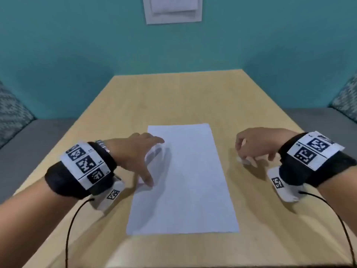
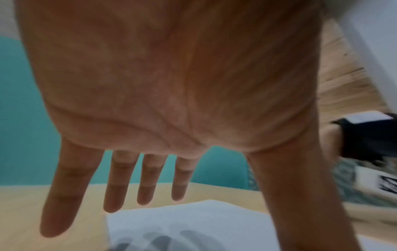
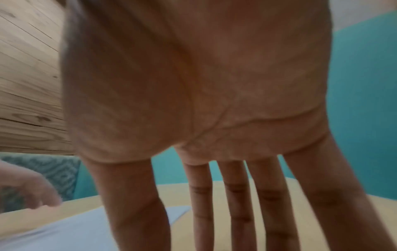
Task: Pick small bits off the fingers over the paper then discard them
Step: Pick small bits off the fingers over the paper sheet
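A white sheet of paper [image 1: 183, 180] lies lengthwise on the light wooden table [image 1: 193, 97]. My left hand [image 1: 154, 161] hovers over the paper's left edge, palm down and fingers spread straight, and the thumb tip touches the sheet's edge. In the left wrist view the left hand [image 2: 150, 169] holds nothing above the paper [image 2: 193, 220]. My right hand [image 1: 251, 155] is over bare table just right of the sheet, fingers pointing down. A pale patch [image 1: 242, 160] shows at its fingertips; I cannot tell whether it is a bit or a nail. In the right wrist view the right hand's [image 3: 225, 186] fingers are straight and apart.
Grey bench seats [image 1: 38, 147] run along both sides of the table, each with a patterned cushion [image 1: 11, 117] at the far end. A teal wall stands behind, carrying a white panel [image 1: 172, 9]. Cables hang from both wrist bands toward the table's near edge.
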The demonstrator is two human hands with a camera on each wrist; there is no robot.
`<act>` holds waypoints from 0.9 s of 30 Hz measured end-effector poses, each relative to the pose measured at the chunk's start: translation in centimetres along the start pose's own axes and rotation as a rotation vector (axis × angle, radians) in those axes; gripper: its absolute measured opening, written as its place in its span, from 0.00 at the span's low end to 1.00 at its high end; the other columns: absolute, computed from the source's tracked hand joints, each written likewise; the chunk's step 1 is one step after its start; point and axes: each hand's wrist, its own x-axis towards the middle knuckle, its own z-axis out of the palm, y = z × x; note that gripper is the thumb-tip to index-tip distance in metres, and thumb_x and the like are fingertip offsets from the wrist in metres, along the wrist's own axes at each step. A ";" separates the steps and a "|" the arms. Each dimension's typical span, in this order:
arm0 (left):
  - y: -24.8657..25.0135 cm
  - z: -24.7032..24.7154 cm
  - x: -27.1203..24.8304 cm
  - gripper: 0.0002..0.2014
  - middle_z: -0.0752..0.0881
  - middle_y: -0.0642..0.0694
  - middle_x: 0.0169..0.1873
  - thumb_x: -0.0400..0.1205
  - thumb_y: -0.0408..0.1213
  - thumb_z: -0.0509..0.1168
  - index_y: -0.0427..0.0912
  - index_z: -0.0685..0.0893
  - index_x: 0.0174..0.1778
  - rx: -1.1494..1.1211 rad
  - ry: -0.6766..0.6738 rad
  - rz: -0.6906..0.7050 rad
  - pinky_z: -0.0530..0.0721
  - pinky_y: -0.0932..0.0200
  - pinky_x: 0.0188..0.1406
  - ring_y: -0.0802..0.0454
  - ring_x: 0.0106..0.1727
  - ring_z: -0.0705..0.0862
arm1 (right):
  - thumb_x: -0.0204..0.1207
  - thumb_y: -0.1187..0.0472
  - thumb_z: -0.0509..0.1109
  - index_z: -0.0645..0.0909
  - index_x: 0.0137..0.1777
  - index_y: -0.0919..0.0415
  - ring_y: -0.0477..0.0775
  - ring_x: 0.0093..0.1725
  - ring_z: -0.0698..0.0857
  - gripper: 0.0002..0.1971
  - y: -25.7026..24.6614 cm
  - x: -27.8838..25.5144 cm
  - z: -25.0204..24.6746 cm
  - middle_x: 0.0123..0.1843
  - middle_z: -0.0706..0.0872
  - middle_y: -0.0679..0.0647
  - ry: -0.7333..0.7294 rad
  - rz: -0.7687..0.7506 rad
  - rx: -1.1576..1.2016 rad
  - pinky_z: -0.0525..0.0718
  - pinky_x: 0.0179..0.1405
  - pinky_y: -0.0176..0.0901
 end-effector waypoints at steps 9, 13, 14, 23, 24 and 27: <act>-0.4 1.1 -3.7 0.55 0.67 0.60 0.83 0.64 0.51 0.88 0.67 0.65 0.85 -0.057 -0.101 -0.013 0.73 0.50 0.77 0.54 0.79 0.71 | 0.84 0.55 0.73 0.88 0.51 0.64 0.52 0.31 0.84 0.11 0.2 -2.6 3.5 0.39 0.91 0.56 0.257 -0.013 0.077 0.89 0.44 0.49; 0.1 2.1 -2.6 0.59 0.70 0.61 0.77 0.60 0.56 0.88 0.56 0.63 0.86 0.017 -0.090 0.061 0.72 0.52 0.76 0.56 0.80 0.68 | 0.75 0.60 0.80 0.85 0.42 0.57 0.52 0.34 0.86 0.06 -0.6 -1.8 3.3 0.36 0.90 0.51 0.346 -0.105 0.158 0.83 0.36 0.44; 0.3 2.2 -2.4 0.58 0.72 0.60 0.72 0.60 0.56 0.88 0.53 0.65 0.85 0.023 -0.077 0.082 0.74 0.55 0.71 0.57 0.76 0.70 | 0.74 0.61 0.80 0.85 0.42 0.56 0.53 0.37 0.86 0.06 -1.1 -1.7 3.3 0.38 0.89 0.50 0.377 -0.157 0.198 0.82 0.36 0.44; 1.3 1.3 -1.0 0.63 0.69 0.63 0.71 0.54 0.73 0.82 0.80 0.52 0.82 -0.002 -0.146 0.163 0.79 0.46 0.70 0.55 0.73 0.71 | 0.78 0.55 0.79 0.94 0.49 0.49 0.38 0.31 0.78 0.03 -9.0 -2.6 5.6 0.31 0.83 0.39 0.121 -0.598 0.383 0.75 0.37 0.30; 1.3 1.3 -0.9 0.62 0.67 0.63 0.74 0.54 0.75 0.80 0.81 0.51 0.82 0.017 -0.141 0.166 0.77 0.45 0.72 0.55 0.76 0.67 | 0.78 0.56 0.80 0.94 0.49 0.49 0.37 0.29 0.79 0.03 -9.3 -2.5 5.8 0.28 0.82 0.36 0.112 -0.593 0.358 0.74 0.35 0.28; 1.4 1.4 -0.5 0.58 0.62 0.65 0.79 0.55 0.78 0.77 0.81 0.54 0.80 0.052 -0.116 0.236 0.73 0.46 0.77 0.56 0.81 0.62 | 0.75 0.55 0.82 0.92 0.47 0.50 0.38 0.29 0.83 0.03 -9.8 -2.3 6.1 0.27 0.84 0.32 0.117 -0.540 0.299 0.78 0.32 0.30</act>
